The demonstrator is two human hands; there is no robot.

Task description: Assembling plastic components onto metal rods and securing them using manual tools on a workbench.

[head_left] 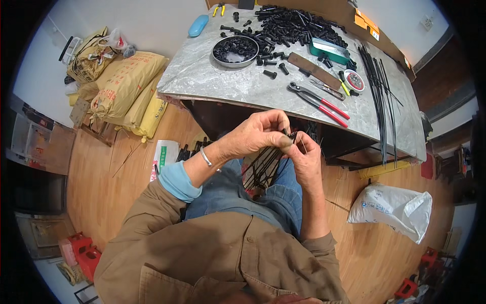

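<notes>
Over my lap, just off the table's near edge, my two hands meet fingertip to fingertip. My left hand (262,134), with a bracelet (205,156) on its wrist, is closed in a pinch on a small dark piece. Against it, my right hand (307,158) is closed with thumb and fingers bent around the same dark piece; its exact shape is mostly covered by the fingers. Below the hands, a bundle of thin black rods (263,168) spreads down between my knees. Whether the rods join the pinched piece cannot be made out.
On the grey table (190,76) lie red-handled pincers (320,105), a round metal tray (236,64) of black parts, a heap of black bolts (298,25), a green box (329,50) and long black rods (377,91). Sacks (129,83) stand left; a white bag (390,207) lies right.
</notes>
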